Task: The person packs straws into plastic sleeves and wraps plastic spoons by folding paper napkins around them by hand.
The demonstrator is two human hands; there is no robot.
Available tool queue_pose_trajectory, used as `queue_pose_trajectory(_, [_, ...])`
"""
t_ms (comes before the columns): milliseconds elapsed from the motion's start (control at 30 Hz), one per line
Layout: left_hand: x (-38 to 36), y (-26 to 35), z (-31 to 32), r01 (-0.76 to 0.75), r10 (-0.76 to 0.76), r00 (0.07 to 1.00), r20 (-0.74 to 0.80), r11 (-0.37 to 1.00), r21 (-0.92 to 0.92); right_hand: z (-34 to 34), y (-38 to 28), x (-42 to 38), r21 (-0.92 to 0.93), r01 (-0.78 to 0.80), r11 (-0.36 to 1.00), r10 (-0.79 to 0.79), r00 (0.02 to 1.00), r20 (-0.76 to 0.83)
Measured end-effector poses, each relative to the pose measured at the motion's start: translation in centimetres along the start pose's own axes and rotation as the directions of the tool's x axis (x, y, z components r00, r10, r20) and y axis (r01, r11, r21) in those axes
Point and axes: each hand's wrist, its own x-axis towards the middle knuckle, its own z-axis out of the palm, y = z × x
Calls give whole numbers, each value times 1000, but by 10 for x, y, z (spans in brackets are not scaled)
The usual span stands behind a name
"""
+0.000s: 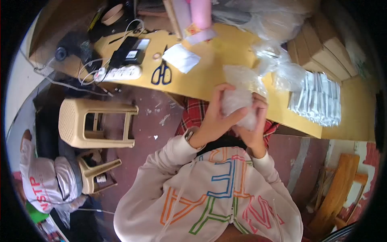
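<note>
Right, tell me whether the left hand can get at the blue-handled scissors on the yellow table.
Probably not at once: the left hand grips the clear plastic bag. The blue-handled scissors lie uncovered on the yellow table.

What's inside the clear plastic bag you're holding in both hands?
The plastic bag looks crumpled and whitish. The left hand and right hand wrap around it, and their fingers cover much of it. Its contents cannot be made out.
</note>
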Motion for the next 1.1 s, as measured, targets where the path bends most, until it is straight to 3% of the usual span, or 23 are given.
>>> queue_pose_trajectory(67, [-5, -7, 5, 53, -58, 996, -75, 996, -67, 0, -11, 4, -96, 33, 995, -33, 999, -1])
queue_pose_trajectory(100, [-7, -7, 9, 80, -89, 992, -87, 992, -92, 3, -5, 4, -51, 79, 996, -82, 995, -59])
queue_pose_trajectory(200, [-5, -27, 3, -140, 145, 989, 16, 921, 363, -2, -3, -16, 421, -218, 880, 227, 973, 29])
queue_pose_trajectory(300, [20, -31, -1, -182, 301, 947, -109, 787, 589, -24, 6, -14, 473, -195, 859, 322, 924, -205])
queue_pose_trajectory(367, [40, -35, -13, -303, 356, 924, 142, 450, 840, -43, 10, -10, 552, -145, 821, 398, 838, -373])
queue_pose_trajectory(400, [49, -38, -17, -366, 349, 897, 272, 242, 898, -51, 9, -3, 593, -94, 799, 433, 775, -460])
queue_pose_trajectory(433, [54, -48, -16, -362, 350, 893, 282, 187, 913, -54, 8, 4, 642, -55, 765, 450, 759, -471])
queue_pose_trajectory(500, [68, -73, -20, -335, 254, 922, 293, 140, 932, -59, 9, 14, 733, 15, 680, 500, 722, -478])
queue_pose_trajectory(533, [73, -78, -21, -322, 199, 934, 296, 115, 940, -54, 21, 14, 726, -18, 688, 472, 770, -429])
queue_pose_trajectory(567, [76, -81, -24, -292, 115, 955, 275, 181, 939, -44, 31, 16, 719, -73, 691, 442, 830, -340])
queue_pose_trajectory(600, [79, -81, -27, -256, 29, 966, 257, 244, 935, -40, 44, 25, 459, -191, 868, 301, 937, -179])
queue_pose_trajectory(633, [82, -80, -28, -217, -57, 968, 245, 303, 928, -38, 57, 35, 135, -211, 968, 208, 977, 35])
queue_pose_trajectory(733, [67, -44, -23, -253, -119, 951, 287, 238, 938, -11, 90, 44, 375, -413, 830, 442, 897, 11])
queue_pose_trajectory(833, [41, -29, -18, -276, -40, 953, 299, 286, 918, -1, 100, 52, 36, -391, 920, 393, 918, -58])
queue_pose_trajectory(933, [21, -41, -14, -246, 61, 969, 239, 209, 946, 16, 82, 54, -279, -143, 949, 126, 989, -77])
queue_pose_trajectory(967, [18, -46, -12, -225, 101, 972, 210, 172, 959, 23, 85, 53, -298, -148, 943, 129, 988, -82])
queue_pose_trajectory(1067, [13, -25, 7, -69, -55, 995, 82, 206, 976, 34, 98, 53, -611, 106, 784, -124, 992, 13])
queue_pose_trajectory(1100, [11, -20, 9, -67, -42, 996, 78, 222, 973, 34, 86, 54, -668, 121, 734, -144, 989, 20])
